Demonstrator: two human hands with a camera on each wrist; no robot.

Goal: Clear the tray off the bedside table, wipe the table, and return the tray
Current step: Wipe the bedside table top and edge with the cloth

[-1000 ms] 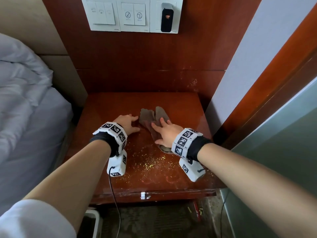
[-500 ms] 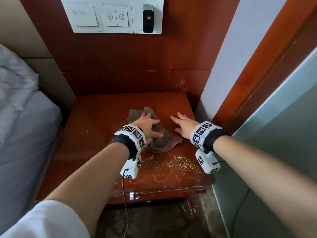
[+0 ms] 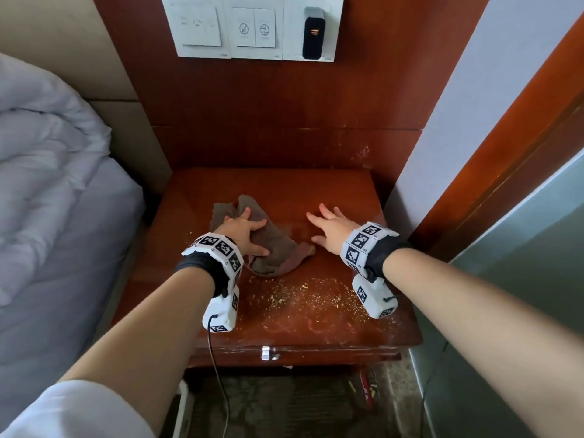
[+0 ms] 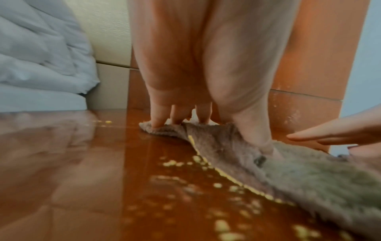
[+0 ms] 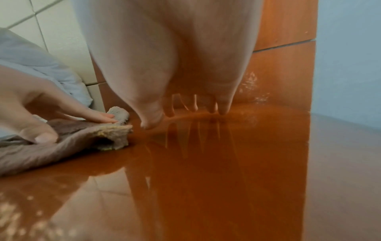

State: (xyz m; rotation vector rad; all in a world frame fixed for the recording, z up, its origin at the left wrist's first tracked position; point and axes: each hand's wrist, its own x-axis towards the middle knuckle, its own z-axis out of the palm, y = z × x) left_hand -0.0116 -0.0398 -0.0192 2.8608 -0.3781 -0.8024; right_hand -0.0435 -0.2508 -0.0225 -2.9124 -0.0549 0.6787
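Starting at the left, we see a white duvet (image 3: 47,147) on the bed beside the bedside table (image 3: 284,191). Next, the left hand (image 3: 241,230) presses a brown cloth (image 3: 278,251) flat on the tabletop, fingers (image 4: 157,117) spread and straight — yellow crumbs (image 3: 303,295) lie scattered just in front of it. Further right, the right hand (image 3: 331,227) rests on bare wood beside the cloth, fingers apart and straight — no tray shows in any view.

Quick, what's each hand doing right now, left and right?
Left hand: open, fingers spread, pressing the cloth onto the bedside table.
Right hand: open, flat on the table, holding nothing.
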